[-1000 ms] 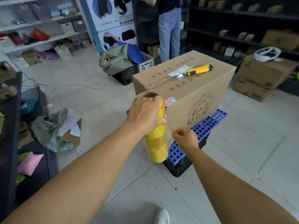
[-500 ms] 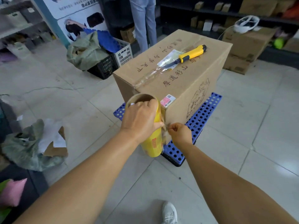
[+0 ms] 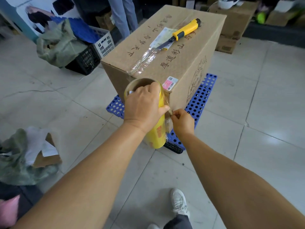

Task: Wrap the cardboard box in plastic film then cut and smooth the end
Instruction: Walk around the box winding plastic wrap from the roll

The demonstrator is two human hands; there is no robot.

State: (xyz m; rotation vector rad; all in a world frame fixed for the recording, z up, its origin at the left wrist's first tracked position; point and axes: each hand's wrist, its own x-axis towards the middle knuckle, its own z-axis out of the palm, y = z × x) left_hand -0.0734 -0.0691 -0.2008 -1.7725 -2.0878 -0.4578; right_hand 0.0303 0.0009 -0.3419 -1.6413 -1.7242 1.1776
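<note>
A large cardboard box (image 3: 166,52) stands on a blue perforated pallet (image 3: 200,100). On its top lies a yellow-handled knife (image 3: 183,31). My left hand (image 3: 142,106) grips an upright roll of plastic film (image 3: 156,135) with a yellow label, right at the box's near corner. My right hand (image 3: 182,122) pinches the loose end of the film against that corner's lower edge. The film itself is clear and barely visible between the roll and my fingers.
A black crate and a white crate (image 3: 102,42) with cloth bags stand behind the box on the left. A person's legs (image 3: 125,15) are at the back. More cardboard boxes (image 3: 231,27) sit to the right. A bag with cardboard scraps (image 3: 28,156) lies on the floor left.
I have stepped closer to the box. Both hands moved the roll and the film's end up against the near corner, where the right hand now pinches the film.
</note>
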